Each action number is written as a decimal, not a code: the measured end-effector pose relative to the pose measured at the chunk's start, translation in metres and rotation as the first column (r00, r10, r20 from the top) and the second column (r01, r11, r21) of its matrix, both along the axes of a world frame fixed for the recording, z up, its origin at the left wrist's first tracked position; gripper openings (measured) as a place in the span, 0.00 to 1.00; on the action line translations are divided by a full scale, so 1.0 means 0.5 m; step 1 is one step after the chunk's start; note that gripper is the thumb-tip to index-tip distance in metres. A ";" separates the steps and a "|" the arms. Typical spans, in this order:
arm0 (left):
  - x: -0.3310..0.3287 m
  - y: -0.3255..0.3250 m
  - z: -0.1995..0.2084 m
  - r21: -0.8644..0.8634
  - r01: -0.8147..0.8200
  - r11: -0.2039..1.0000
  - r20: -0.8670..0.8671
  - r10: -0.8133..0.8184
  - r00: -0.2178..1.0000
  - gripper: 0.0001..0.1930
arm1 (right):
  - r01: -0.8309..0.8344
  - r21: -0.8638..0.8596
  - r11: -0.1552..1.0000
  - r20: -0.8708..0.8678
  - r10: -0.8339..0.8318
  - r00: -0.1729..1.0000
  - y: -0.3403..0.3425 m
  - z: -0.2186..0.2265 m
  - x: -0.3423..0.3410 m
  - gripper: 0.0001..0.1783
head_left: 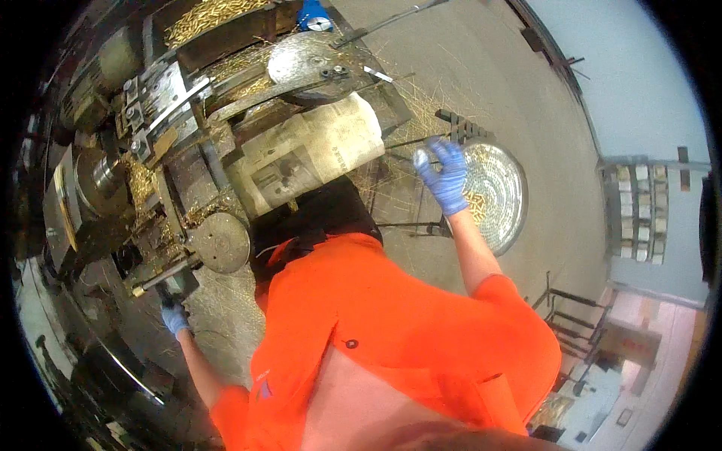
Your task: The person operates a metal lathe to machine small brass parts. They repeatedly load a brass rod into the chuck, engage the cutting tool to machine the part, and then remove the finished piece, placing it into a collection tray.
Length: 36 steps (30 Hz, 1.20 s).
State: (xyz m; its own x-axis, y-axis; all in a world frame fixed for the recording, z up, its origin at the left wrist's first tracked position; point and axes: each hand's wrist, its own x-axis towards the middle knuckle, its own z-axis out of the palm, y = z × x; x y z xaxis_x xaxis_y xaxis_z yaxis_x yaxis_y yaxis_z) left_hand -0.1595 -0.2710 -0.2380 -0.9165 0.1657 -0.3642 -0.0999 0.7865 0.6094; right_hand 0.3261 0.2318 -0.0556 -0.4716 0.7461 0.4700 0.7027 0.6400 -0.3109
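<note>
My left hand (175,319), in a blue glove, reaches to the lower end of a greasy metal machine (226,120). Its fingers close around a dark part beside a metal bar (167,276) with a brass-coloured tip; what exactly they hold is too dark to make out. On the other side, my right hand (445,177), also gloved in blue, is raised near the left rim of a round metal tray (514,180). Its thumb and bent fingers stand apart, and nothing is visible between them. Small brass-coloured pieces (478,207) lie in the tray, partly behind my right wrist.
A printed paper sheet (308,154) drapes over the machine's near edge. Beyond it are a round metal disc (301,64), a blue device (314,16) and a trough (218,45) heaped with brass pieces. Thin golden shavings (421,113) litter the floor. A dark rack (575,319) stands at right.
</note>
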 end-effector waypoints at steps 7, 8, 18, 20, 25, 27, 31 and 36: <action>-0.008 -0.062 0.011 0.118 0.030 0.993 0.133 -0.046 0.990 0.13 | 0.260 -0.753 0.605 0.489 0.249 0.836 0.013 -0.196 0.049 0.24; 0.002 -0.059 0.039 0.127 0.013 0.992 0.165 -0.034 0.986 0.13 | 0.280 -0.798 0.534 0.429 0.175 0.886 0.018 -0.159 0.029 0.26; -0.029 -0.199 0.359 -0.053 0.060 0.997 -0.448 -0.078 0.891 0.15 | -0.384 -0.420 0.822 -0.069 0.394 0.917 0.116 0.088 -0.304 0.15; -0.009 -0.218 0.443 -0.071 -0.054 0.996 -0.574 0.004 0.819 0.18 | -0.568 -0.283 0.773 -0.146 0.551 0.822 0.075 0.178 -0.418 0.14; 0.010 -0.358 0.421 -0.299 -0.219 0.929 -0.580 0.005 0.814 0.22 | -0.854 0.139 0.501 -0.032 0.864 0.502 -0.054 0.289 -0.675 0.11; 0.029 -0.489 0.295 -0.420 -0.198 0.886 -0.537 -0.067 0.841 0.25 | -0.911 0.203 0.360 0.064 0.923 0.379 -0.119 0.290 -0.772 0.16; -0.023 -0.450 0.263 -0.367 -0.333 0.868 -0.250 0.253 0.935 0.16 | -0.923 0.024 0.383 0.469 0.811 0.349 -0.184 0.262 -0.905 0.25; -0.059 -0.501 0.295 -0.510 -0.515 0.689 -0.515 0.236 0.824 0.14 | -0.872 -0.219 0.439 0.541 0.798 0.266 -0.226 0.235 -0.989 0.26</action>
